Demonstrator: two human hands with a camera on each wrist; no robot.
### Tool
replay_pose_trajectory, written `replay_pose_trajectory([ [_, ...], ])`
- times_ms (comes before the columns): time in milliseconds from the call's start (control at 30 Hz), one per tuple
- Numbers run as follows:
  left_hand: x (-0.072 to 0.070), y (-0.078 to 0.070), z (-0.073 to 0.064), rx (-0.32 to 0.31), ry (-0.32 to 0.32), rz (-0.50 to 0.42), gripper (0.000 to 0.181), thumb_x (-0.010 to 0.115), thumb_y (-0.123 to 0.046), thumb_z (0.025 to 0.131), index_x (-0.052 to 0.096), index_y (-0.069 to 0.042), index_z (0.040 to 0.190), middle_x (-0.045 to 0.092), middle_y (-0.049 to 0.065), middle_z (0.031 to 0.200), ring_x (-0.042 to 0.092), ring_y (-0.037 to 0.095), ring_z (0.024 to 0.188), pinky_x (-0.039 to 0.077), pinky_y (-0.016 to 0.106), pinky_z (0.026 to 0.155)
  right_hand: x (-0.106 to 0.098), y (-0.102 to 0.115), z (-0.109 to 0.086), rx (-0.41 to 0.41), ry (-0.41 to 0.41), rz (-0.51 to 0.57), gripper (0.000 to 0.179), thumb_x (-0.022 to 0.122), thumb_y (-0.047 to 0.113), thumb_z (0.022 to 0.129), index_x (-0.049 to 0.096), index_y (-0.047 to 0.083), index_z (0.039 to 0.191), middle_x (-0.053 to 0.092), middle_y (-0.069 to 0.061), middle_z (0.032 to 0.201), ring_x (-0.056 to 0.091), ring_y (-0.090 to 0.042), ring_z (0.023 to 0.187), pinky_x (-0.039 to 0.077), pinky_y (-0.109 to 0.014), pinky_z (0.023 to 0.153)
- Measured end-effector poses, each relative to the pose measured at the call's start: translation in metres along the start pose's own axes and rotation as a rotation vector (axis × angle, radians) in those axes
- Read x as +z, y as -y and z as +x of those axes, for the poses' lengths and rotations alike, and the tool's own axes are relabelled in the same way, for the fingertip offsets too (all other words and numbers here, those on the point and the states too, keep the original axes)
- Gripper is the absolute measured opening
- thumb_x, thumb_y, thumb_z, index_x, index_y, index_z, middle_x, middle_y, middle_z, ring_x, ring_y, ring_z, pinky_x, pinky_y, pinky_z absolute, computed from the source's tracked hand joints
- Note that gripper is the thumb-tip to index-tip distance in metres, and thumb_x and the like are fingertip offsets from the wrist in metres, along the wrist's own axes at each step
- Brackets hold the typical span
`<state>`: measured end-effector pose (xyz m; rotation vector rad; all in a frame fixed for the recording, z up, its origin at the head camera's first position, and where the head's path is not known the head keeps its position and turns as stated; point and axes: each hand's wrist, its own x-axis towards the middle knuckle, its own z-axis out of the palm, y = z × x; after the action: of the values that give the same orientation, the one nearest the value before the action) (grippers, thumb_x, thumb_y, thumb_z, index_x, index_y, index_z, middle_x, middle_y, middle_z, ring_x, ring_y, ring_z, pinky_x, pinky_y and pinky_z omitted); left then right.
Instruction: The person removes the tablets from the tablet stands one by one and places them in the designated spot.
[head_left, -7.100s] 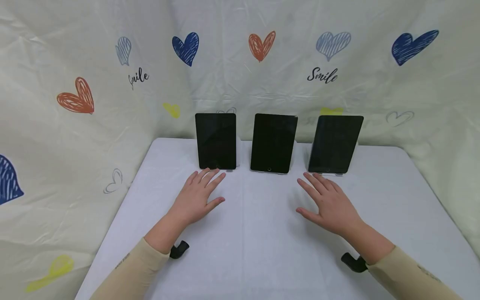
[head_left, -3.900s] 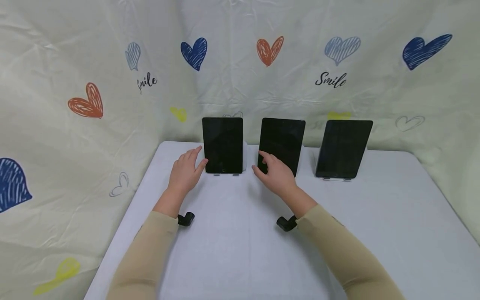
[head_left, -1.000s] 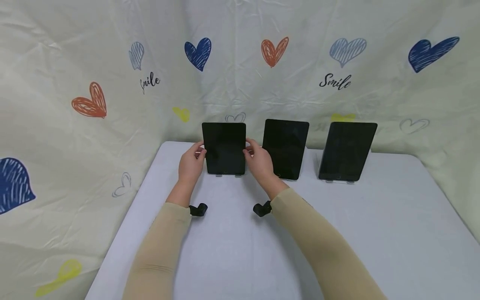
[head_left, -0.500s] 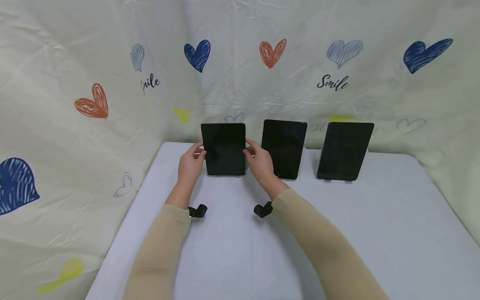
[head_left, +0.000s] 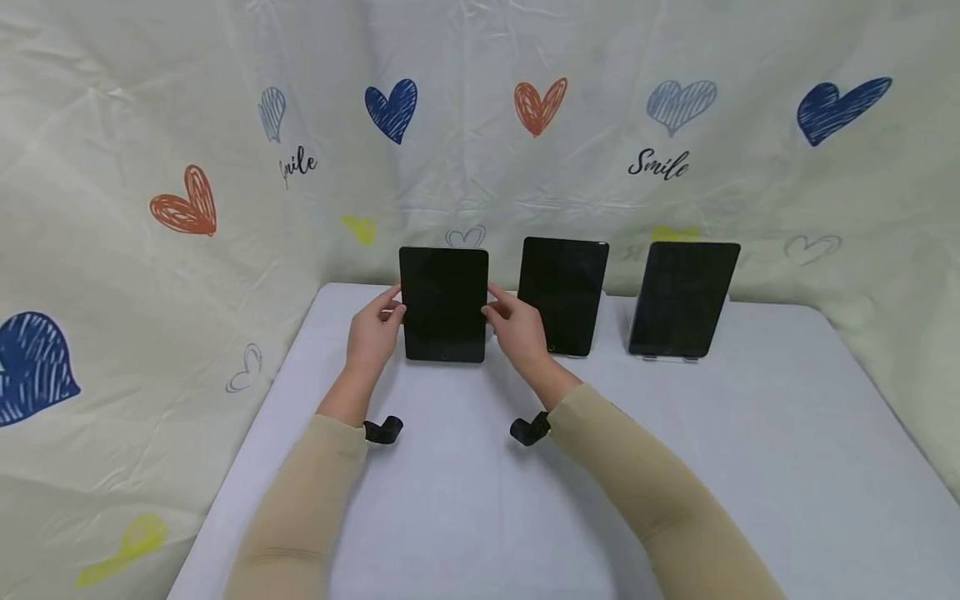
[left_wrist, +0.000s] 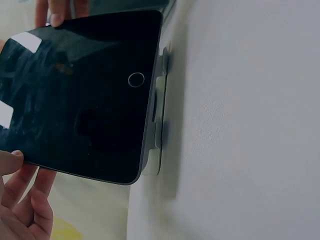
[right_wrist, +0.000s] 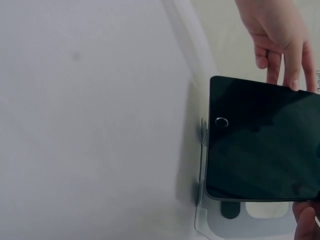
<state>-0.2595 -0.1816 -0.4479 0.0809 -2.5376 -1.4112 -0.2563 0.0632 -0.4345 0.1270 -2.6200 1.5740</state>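
Both my hands hold the leftmost black tablet point(head_left: 444, 305) by its side edges, screen toward me. My left hand point(head_left: 372, 340) pinches the left edge between thumb and fingers, and my right hand point(head_left: 522, 335) does the same on the right edge. In the left wrist view the tablet's bottom edge sits just off the lips of a clear stand point(left_wrist: 159, 125). From the right wrist, the tablet point(right_wrist: 265, 145) shows its round home button, with part of the stand point(right_wrist: 250, 227) below its edge. Some fingertips are hidden behind the tablet.
A middle tablet point(head_left: 564, 293) leans back on its stand close to my right hand. Farther right stands a third tablet point(head_left: 684, 298) on a clear stand. The white table point(head_left: 450, 500) backs onto a heart-printed curtain point(head_left: 465, 183).
My hands came from spread over the table to the left tablet's sides and gripped it. The tablet has since come slightly toward me, its lower edge now covering the stand's front lips.
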Motion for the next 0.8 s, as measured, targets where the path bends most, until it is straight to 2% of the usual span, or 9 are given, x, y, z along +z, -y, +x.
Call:
replay_pose_trajectory([
  [267, -0.006, -0.012, -0.013, -0.018, 0.064, -0.013, 0.048, 0.060, -0.023, 0.101, 0.050, -0.034, 0.146, 0.064, 0.004, 0.112, 0.067, 0.020, 0.098, 0.054, 0.038, 0.083, -0.004, 0.000, -0.009, 0.025, -0.030, 0.023, 0.049, 0.063, 0.022, 0.099, 0.051, 0.036, 0.145, 0.070, 0.000, 0.109, 0.063, -0.018, 0.087, 0.054, -0.034, 0.076],
  [500, -0.007, -0.016, -0.020, -0.023, 0.076, -0.006, 0.050, 0.061, -0.021, 0.100, 0.049, -0.039, 0.146, 0.064, 0.004, 0.107, 0.068, 0.019, 0.095, 0.052, 0.038, 0.080, -0.009, -0.001, -0.015, 0.035, -0.007, 0.055, 0.052, 0.064, 0.021, 0.099, 0.049, 0.036, 0.146, 0.071, -0.001, 0.108, 0.066, -0.031, 0.092, 0.054, -0.035, 0.074],
  [667, -0.009, -0.014, -0.025, 0.006, 0.097, 0.002, 0.050, 0.061, -0.019, 0.100, 0.050, -0.035, 0.146, 0.066, 0.005, 0.104, 0.070, 0.021, 0.090, 0.049, 0.036, 0.074, -0.011, -0.002, -0.022, 0.050, 0.004, 0.069, 0.053, 0.064, 0.019, 0.098, 0.049, 0.037, 0.146, 0.070, -0.001, 0.104, 0.066, -0.032, 0.091, 0.054, -0.033, 0.072],
  [800, -0.012, -0.013, -0.030, 0.007, 0.129, 0.020, 0.050, 0.061, -0.019, 0.100, 0.050, -0.032, 0.147, 0.067, 0.006, 0.104, 0.070, 0.023, 0.090, 0.047, 0.035, 0.067, -0.013, -0.001, -0.029, 0.077, 0.041, 0.087, 0.055, 0.064, 0.018, 0.098, 0.048, 0.035, 0.147, 0.070, -0.002, 0.103, 0.067, -0.034, 0.095, 0.056, -0.032, 0.076],
])
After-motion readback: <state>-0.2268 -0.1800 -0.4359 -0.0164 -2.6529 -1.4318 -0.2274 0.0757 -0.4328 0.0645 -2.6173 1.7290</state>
